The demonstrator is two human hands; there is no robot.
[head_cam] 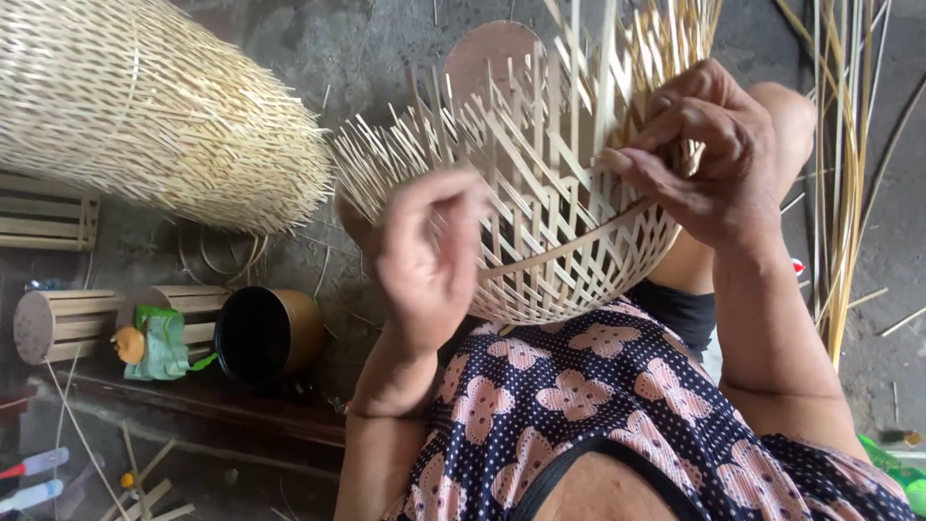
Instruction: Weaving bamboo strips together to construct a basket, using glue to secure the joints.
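Note:
A half-woven bamboo basket (pixel 550 232) rests on my lap with loose strip ends sticking up and to the left. My right hand (pixel 709 150) pinches bamboo strips at the basket's right rim. My left hand (pixel 424 256), blurred, is curled against the basket's left side with its fingers on the weave. A thin bamboo band runs across the basket's lower part.
A large stack of woven bamboo baskets (pixel 145 106) lies at upper left. Small slatted bamboo cylinders (pixel 63 323), a green bag (pixel 164 342) and a dark round pot (pixel 265 333) sit at left. Long bamboo strips (pixel 844 174) lie on the concrete floor at right.

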